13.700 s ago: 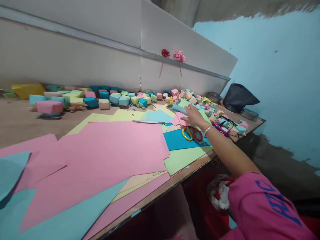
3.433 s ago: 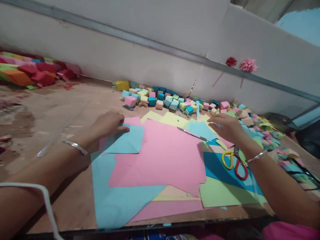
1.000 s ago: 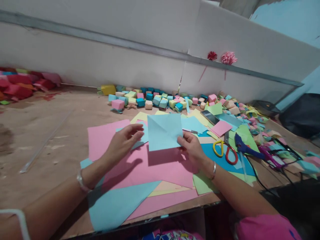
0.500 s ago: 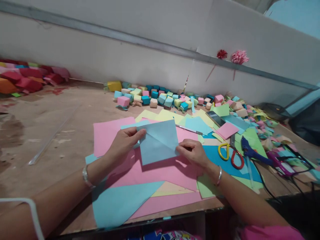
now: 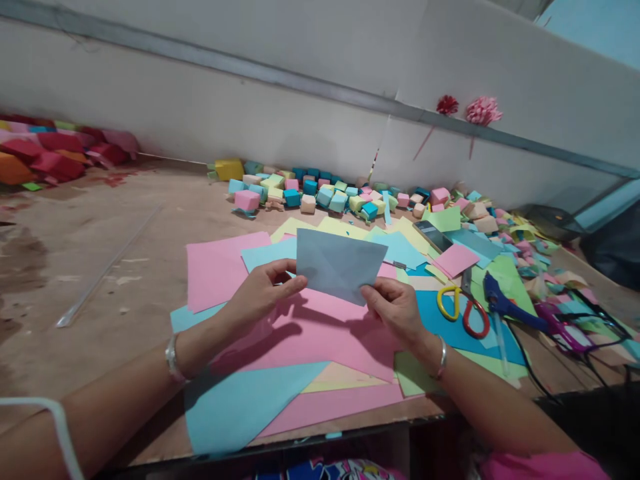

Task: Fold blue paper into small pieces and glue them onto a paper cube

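Observation:
A light blue folded sheet of paper (image 5: 337,265) is held up above the table between both hands. My left hand (image 5: 263,297) pinches its lower left corner. My right hand (image 5: 395,308) pinches its lower right edge. Each wrist carries a silver bangle. Under the hands lies a pile of large pink, blue, yellow and green paper sheets (image 5: 310,333) on the wooden table (image 5: 100,280).
Yellow-and-red scissors (image 5: 463,311) and a blue tool (image 5: 505,307) lie right of my right hand, beside a phone (image 5: 433,235). Several small folded paper boxes (image 5: 320,193) line the wall behind. Red and pink paper shapes (image 5: 45,150) sit at far left. A clear ruler (image 5: 107,270) lies left.
The blue sheet was picked up, creased on the table half a second ago, and is now lifted upright as a narrower folded piece between both hands.

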`<state>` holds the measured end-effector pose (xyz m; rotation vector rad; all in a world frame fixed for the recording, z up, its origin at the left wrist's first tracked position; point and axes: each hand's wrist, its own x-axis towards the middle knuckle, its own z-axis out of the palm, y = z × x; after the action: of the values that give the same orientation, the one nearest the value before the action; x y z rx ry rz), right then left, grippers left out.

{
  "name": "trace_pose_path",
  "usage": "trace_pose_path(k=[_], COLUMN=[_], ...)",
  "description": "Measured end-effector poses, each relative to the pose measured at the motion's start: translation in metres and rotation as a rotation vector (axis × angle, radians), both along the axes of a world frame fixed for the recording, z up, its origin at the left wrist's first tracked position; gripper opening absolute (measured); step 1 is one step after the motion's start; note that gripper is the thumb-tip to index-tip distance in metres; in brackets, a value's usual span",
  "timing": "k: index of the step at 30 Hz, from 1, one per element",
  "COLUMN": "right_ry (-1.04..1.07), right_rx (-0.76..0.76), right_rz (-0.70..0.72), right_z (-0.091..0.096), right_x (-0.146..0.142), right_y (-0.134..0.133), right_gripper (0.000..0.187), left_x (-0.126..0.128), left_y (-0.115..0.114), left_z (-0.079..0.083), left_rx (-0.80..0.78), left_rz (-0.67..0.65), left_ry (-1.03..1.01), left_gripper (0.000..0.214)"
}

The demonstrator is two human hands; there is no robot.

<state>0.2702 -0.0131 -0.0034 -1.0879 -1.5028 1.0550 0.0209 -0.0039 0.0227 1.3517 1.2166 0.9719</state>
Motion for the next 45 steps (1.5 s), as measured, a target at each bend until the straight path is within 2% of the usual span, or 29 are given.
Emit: trace_pose_path(k=[2, 5, 7, 10, 12, 15, 19, 21, 25, 27, 31, 34, 37, 41, 43, 45], right_ry=[0.024, 0.061, 0.078, 0.083, 0.074, -0.035, -0.317, -0.398, -0.468, -0.503, -0.557, -0.47, -0.313, -0.129, -0.056, -0.033], right_rx=[0.008, 0.05, 0.094, 0.118, 0.114, 0.18, 0.441, 0.594, 0.874, 0.904, 0.71, 0.569, 0.375, 0.06, -0.073, -0.118], right_rz=[0.009, 0.029, 0.044, 0.122, 0.214, 0.269, 0.217, 0.207, 0.106, 0.084, 0.173, 0.194, 0.14, 0.038, 0.027, 0.0], right_z=[0.0, 0.002, 0.003, 0.001, -0.003, -0.008, -0.009, -0.009, -0.013, -0.014, -0.012, -0.009, -0.007, -0.007, -0.007, -0.008], right_x=[-0.001, 0.0, 0.002, 0.004, 0.004, 0.003, 0.003, 0.003, 0.005, 0.007, 0.011, 0.011, 0.009, 0.004, 0.001, 0.0], right_y=[0.0, 0.002, 0.004, 0.006, 0.006, 0.006, 0.008, 0.01, 0.015, 0.017, 0.017, 0.017, 0.015, 0.014, 0.015, 0.016], right_gripper=[0.025, 0.021, 0.014, 0.015, 0.015, 0.018, 0.054, 0.064, 0.066, 0.064, 0.034, 0.019, 0.013, 0.012, 0.019, 0.023], left_x=[0.003, 0.004, 0.005, 0.008, 0.011, 0.016, 0.014, 0.01, 0.003, 0.002, 0.004, 0.006, 0.007, 0.009, 0.011, 0.012], left_y=[-0.001, 0.0, -0.001, -0.006, -0.01, -0.014, -0.008, -0.003, 0.003, 0.003, 0.0, -0.001, -0.003, -0.005, -0.007, -0.009], left_z=[-0.001, -0.002, -0.003, -0.004, -0.007, -0.014, -0.021, -0.021, -0.019, -0.019, -0.017, -0.017, -0.016, -0.013, -0.011, -0.009], left_rx=[-0.055, -0.14, -0.27, -0.486, -0.562, -0.53, -0.304, -0.229, -0.234, -0.255, -0.278, -0.23, -0.12, 0.041, 0.048, 0.025], left_rz=[-0.026, 0.033, 0.033, -0.055, -0.155, -0.241, -0.046, 0.025, 0.046, 0.05, 0.001, -0.046, -0.049, -0.098, -0.136, -0.18], left_ry=[-0.037, -0.18, -0.306, -0.45, -0.49, -0.403, -0.305, -0.313, -0.29, -0.286, -0.324, -0.302, -0.148, 0.033, 0.059, 0.06], left_gripper=[0.032, 0.037, 0.044, 0.055, 0.053, 0.043, 0.031, 0.029, 0.031, 0.031, 0.036, 0.029, 0.019, 0.026, 0.025, 0.024])
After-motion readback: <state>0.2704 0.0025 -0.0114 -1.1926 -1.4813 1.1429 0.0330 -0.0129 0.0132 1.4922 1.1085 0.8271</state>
